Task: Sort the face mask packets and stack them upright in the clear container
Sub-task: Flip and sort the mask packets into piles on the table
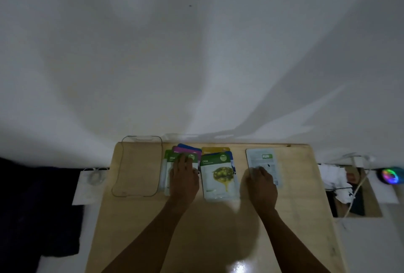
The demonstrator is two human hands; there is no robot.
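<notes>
A clear container point(137, 165) stands empty at the table's far left. Right of it lies a fanned pile of face mask packets point(188, 151), green Olive on top with pink and blue ones behind; my left hand point(184, 178) rests flat on this pile. A second pile point(218, 176) in the middle shows a green Olive packet over yellow and blue ones. Further right a single pale packet point(261, 160) lies back side up, and my right hand point(261, 185) presses on its near end with bent fingers.
The wooden table point(209, 235) ends at a white wall behind. To the right lie crumpled white paper point(334, 178), a white cable point(358, 183) and a glowing multicoloured light point(390, 175). Dark cloth point(39, 207) hangs at the left.
</notes>
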